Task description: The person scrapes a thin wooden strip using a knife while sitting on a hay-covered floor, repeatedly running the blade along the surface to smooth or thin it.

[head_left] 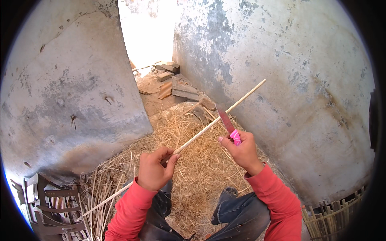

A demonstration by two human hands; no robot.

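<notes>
My left hand (157,168) pinches a long, pale wooden stick (205,129) between thumb and fingers. The stick slants up to the right, and its lower end runs back past my left forearm toward the lower left. In my right hand (243,151) is a knife (226,121) with a pink patterned handle, fingers wrapped round it. Its reddish-brown blade crosses the stick beyond the middle of the upper part and appears to touch it. Part of the handle is hidden in my palm.
Pale shavings (197,172) cover the floor between my legs. Thin sticks (100,193) lie at the left beside a dark slatted chair (60,209). Bricks and tiles (185,91) are heaped by the bright doorway. A slatted basket-like piece (335,217) stands at lower right, near the peeling wall (289,100).
</notes>
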